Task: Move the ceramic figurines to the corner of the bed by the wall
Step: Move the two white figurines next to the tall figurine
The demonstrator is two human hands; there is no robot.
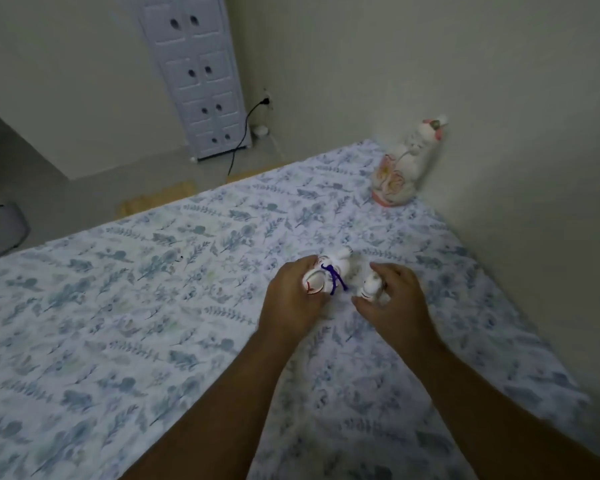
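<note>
A tall white ceramic figurine with pink flowers stands upright in the far corner of the bed, against the wall. In the middle of the bed, my left hand is wrapped around a small white figurine with red lines and a purple cord. Just to its right, my right hand holds another small white figurine; my fingers hide most of it. The two small figurines are close together, just above the floral sheet.
The wall runs along the bed's right side. Beyond the far edge of the bed stand a narrow white drawer cabinet, a black cable plugged into a wall socket, and a grey object on the floor at left.
</note>
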